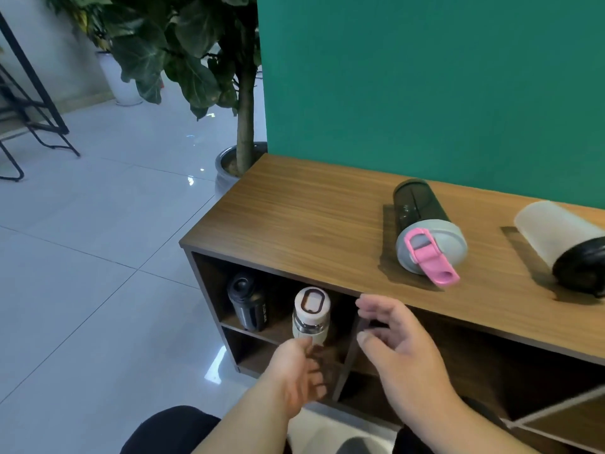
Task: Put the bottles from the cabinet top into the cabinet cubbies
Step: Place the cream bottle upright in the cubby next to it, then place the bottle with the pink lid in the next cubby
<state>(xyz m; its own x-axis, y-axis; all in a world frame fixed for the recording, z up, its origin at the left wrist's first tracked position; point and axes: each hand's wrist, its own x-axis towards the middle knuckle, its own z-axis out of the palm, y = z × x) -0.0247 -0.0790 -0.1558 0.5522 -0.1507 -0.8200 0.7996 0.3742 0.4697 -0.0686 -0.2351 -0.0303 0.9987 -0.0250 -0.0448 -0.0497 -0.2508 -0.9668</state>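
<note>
My left hand (296, 371) low centre, fingertips (309, 347) loosely curled at base of white bottle (310, 317); whether gripping, cannot tell. Right hand (397, 342) just right, fingers spread, holding nothing. White bottle upright in upper-left cubby (209, 283), cap up, beside black bottle (247, 303). On cabinet top (294, 208), pink-lidded shaker (425, 231) lies flat, lid toward me, up-right of right hand — nearer hand. Frosted bottle (563, 244) at right edge, likewise on side.

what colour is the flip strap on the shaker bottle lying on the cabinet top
Pink, on the shaker bottle's grey lid; head view.

Pink-strapped grey lid (431, 246), green wall (425, 77)
</note>
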